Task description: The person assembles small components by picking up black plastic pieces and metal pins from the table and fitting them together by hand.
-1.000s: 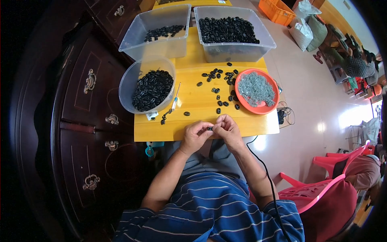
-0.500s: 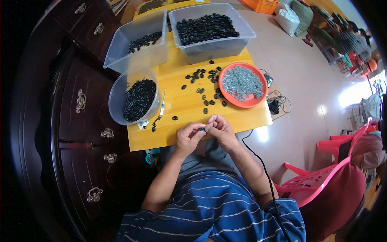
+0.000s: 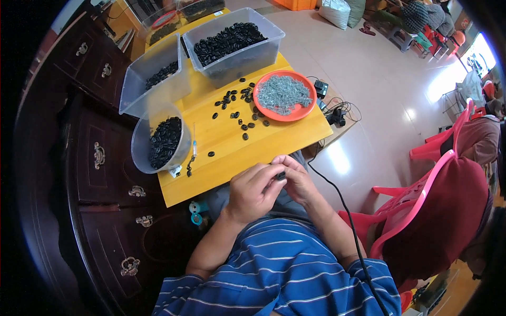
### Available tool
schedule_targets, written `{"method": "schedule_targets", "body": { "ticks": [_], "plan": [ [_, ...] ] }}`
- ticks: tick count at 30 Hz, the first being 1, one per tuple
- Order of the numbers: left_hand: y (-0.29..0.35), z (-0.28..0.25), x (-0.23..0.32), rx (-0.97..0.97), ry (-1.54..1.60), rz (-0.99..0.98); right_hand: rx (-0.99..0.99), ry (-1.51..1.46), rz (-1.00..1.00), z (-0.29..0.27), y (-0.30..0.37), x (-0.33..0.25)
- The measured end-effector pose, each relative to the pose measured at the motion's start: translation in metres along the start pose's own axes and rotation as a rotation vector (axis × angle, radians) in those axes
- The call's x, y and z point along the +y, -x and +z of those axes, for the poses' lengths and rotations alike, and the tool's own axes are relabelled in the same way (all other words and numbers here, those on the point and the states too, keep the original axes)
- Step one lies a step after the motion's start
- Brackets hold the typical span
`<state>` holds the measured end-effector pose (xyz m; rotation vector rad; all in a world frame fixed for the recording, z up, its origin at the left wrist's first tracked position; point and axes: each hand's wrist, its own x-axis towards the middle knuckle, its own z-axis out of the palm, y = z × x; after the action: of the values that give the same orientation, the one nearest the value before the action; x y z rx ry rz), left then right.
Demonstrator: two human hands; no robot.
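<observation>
Black piece [image 3: 281, 176]: held between the two hands just off the near edge of the table [image 3: 226, 158], partly covered by the fingers.
Left hand [image 3: 249, 194]: the piece is pinched between thumb and forefinger, with the back of the hand turned toward the camera.
Right hand [image 3: 299, 183]: brought up against the piece from the other side — whether it is gripped there or merely steadied cannot be told.
Handling: judged light, stiff and smooth, probably plastic; easily let slip, hardly fragile.
Hold: best taken across its sides between thumb and fingertip, with the rest left uncovered.
Loose black pieces [image 3: 245, 136]: scattered beside the orange-red dish [image 3: 301, 112], in which silver wire-like parts [image 3: 280, 95] are heaped.
Change: the view has been swung, so the table is seen more askew — the hands, overlapping it earlier, are now mostly clear, and the left is seen larger.
</observation>
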<state>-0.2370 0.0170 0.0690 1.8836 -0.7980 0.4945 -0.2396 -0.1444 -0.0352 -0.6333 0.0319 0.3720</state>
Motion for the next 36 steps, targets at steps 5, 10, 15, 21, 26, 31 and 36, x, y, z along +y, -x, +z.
{"method": "schedule_targets", "body": {
  "ticks": [5, 10, 15, 21, 26, 31, 36],
  "plan": [
    [0.005, -0.035, 0.005, -0.094, -0.103, -0.197, 0.107, 0.115, 0.055, 0.000, 0.022, 0.006],
    [-0.018, -0.108, 0.009, 0.186, -0.303, -0.057, 0.095, 0.132, 0.065, -0.009, 0.033, 0.014],
    [-0.063, -0.177, 0.001, 0.607, -0.546, 0.297, 0.121, 0.237, 0.093, -0.016, 0.044, 0.006],
    [-0.159, -0.237, -0.094, 0.442, -0.761, -0.075, 0.098, 0.224, 0.101, -0.018, 0.041, -0.004],
    [-0.133, -0.174, -0.093, 0.262, -0.519, -0.097, 0.127, 0.207, 0.128, -0.027, 0.033, 0.002],
    [-0.039, -0.107, -0.084, 0.164, -0.240, -0.343, 0.086, 0.242, 0.182, -0.029, 0.026, 0.003],
    [0.069, -0.072, -0.101, 0.144, -0.176, -0.612, 0.102, 0.316, 0.143, -0.023, 0.022, 0.002]
  ]
}}
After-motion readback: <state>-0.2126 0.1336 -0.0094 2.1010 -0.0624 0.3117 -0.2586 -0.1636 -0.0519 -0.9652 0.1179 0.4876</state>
